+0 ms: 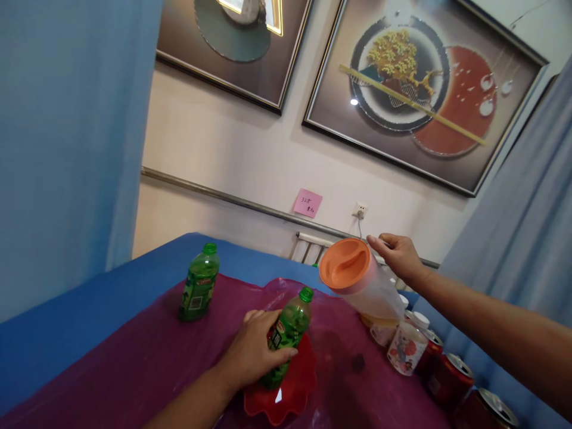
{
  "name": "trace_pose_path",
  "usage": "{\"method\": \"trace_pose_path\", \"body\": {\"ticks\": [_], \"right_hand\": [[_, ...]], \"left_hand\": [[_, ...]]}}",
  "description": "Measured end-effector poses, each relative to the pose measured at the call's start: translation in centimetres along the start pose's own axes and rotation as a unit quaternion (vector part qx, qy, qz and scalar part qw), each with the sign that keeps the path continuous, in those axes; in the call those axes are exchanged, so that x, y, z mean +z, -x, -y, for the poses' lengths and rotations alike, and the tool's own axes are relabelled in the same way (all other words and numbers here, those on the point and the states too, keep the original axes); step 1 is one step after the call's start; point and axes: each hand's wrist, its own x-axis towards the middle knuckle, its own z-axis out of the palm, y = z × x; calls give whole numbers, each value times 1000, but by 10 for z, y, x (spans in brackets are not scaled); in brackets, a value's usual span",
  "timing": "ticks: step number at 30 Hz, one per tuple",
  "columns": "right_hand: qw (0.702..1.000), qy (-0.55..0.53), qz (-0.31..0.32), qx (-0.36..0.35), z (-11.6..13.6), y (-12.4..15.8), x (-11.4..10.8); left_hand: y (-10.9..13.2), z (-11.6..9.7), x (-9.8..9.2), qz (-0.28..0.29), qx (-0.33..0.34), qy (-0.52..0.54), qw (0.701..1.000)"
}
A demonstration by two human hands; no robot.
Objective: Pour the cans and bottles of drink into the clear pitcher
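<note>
My left hand (254, 348) is wrapped round a green plastic bottle (290, 325), which stands slightly tilted over a red scalloped dish (297, 390); part of the bottle's base is hidden by my hand. My right hand (397, 253) grips the handle of a clear pitcher (379, 295) with an orange lid (346, 264). The pitcher is held in the air, tipped towards the left, with some yellowish liquid low inside. Its lid is close to the bottle's green mouth but apart from it. No stream of liquid can be made out.
Another green bottle (201, 283) stands upright at the left on a purple plastic sheet (147, 363). At the right are white-capped bottles (407, 347) and several red cans (451, 378). Blue curtains (71, 131) hang at both sides. Behind are a metal rail (223, 201) and a socket (359, 210).
</note>
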Motion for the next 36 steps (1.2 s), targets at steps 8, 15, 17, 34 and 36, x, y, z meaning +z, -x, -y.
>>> {"method": "trace_pose_path", "body": {"ticks": [8,15,17,34,36], "right_hand": [[999,8,22,-23,6,-1,2],[998,23,39,-35,11,-3,2],[998,34,42,-37,11,-4,3],[994,81,59,-53,23,-6,7],[993,79,61,-59,25,-7,7]], "left_hand": [[1,-4,-3,7,-1,10,1000],[2,-5,-3,5,-5,11,1000],[2,-4,-2,3,-2,13,1000],[3,-3,-2,12,3,4,1000],[4,-3,-2,14,2,6,1000]]}}
